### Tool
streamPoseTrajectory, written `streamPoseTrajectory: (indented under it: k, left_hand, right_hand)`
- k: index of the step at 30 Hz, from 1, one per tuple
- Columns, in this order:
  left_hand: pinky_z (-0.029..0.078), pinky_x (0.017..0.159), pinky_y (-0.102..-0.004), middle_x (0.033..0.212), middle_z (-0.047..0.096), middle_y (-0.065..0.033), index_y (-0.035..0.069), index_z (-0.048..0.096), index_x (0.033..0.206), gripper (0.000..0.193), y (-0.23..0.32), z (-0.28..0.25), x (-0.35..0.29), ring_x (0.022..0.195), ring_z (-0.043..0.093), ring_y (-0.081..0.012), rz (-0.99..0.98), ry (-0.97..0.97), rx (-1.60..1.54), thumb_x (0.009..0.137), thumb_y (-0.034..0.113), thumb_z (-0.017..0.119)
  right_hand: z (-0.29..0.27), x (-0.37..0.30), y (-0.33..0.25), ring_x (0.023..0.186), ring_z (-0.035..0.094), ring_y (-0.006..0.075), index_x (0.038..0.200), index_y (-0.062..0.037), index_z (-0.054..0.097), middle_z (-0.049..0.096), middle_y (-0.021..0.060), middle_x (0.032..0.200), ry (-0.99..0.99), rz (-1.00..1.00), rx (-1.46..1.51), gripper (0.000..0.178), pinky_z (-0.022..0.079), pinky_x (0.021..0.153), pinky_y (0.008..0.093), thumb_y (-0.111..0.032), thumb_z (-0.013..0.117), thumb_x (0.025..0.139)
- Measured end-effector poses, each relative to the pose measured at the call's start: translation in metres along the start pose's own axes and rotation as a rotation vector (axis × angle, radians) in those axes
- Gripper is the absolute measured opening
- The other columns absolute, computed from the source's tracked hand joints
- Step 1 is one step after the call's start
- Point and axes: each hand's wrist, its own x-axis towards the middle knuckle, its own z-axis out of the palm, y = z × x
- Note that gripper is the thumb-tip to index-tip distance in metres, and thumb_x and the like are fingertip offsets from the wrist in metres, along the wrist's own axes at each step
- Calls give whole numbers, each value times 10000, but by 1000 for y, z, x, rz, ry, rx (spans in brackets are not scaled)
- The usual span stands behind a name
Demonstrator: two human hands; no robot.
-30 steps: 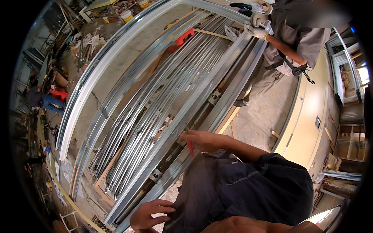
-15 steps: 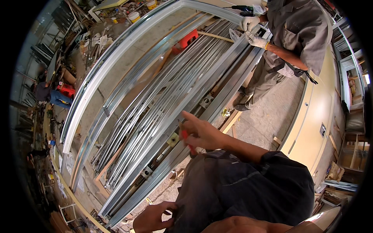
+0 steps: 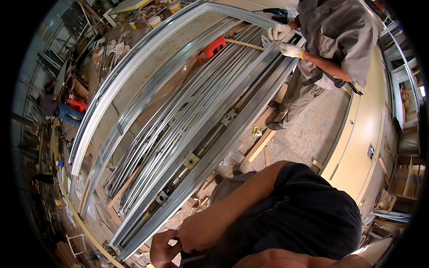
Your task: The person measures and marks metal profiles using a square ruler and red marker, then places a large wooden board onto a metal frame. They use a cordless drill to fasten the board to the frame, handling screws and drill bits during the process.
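Note:
My left hand [image 3: 162,248] is low in the view, its fingers curled toward the thumb with a small gap between. My right hand [image 3: 195,233] reaches across my body and meets it, fingers bent out of sight; what they hold, if anything, is hidden. Just beyond both hands runs a long grey metal channel [image 3: 225,151]. Inside its slot sit a yellowish block [image 3: 191,161], a silver block [image 3: 229,118], a smaller fitting [image 3: 161,197] and thin rods. At the channel's far end, a co-worker's white-gloved hands [image 3: 286,42] rest close to the metal.
Many thin metal strips [image 3: 192,105] lie beside the channel, with curved-looking white frame pieces [image 3: 111,85] farther left. A red stool [image 3: 211,48] stands among them. Cream door panels [image 3: 357,138] lie at right. Wood scraps [image 3: 261,145] and a brass-coloured part [image 3: 257,131] are on the floor.
My right hand, which held a slim red-handled tool over the channel, has drawn back to my left hand; the tool is out of sight. The co-worker's gloved hands shifted slightly left.

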Motion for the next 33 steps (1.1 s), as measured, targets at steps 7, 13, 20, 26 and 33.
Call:
streamPoseTrajectory:
  k: [7,13,20,26,33]
  left_hand:
    - [554,672,-323,827,719,-114,11,682,947,226,-25,6,-11,732,729,-248,45,-20,-145,744,31,778]
    - [546,698,-365,870,710,-152,8,666,1034,175,-44,20,-4,794,717,-275,54,-211,-307,910,128,695]
    - [562,833,-391,1082,696,-236,-58,621,1226,438,-94,77,-88,987,707,-350,-14,-17,-661,803,26,698]
    - [532,934,-407,1280,627,-233,-47,566,1341,573,-112,108,-168,1148,650,-338,-104,160,-631,809,49,752]
    - [543,836,-365,1129,650,-202,-17,612,1258,494,-160,157,-300,965,678,-276,-95,373,-702,776,34,706]
  right_hand:
    - [-6,4,-4,779,664,381,817,-53,681,680,164,767,6,43,143,162,522,689,485,-203,620,819]
    - [-1,-5,18,884,674,329,908,-54,677,670,135,913,-248,150,169,135,547,745,459,-157,600,866]
    - [51,58,48,1027,625,285,1209,-58,644,641,107,1014,-509,-73,450,329,521,880,415,-158,610,898]
    - [111,112,60,972,591,252,1097,-73,700,633,60,984,-660,-198,536,243,532,821,380,-150,632,877]
    - [233,196,42,888,546,196,830,-79,658,569,5,824,-643,-195,496,57,532,674,315,-127,674,804]
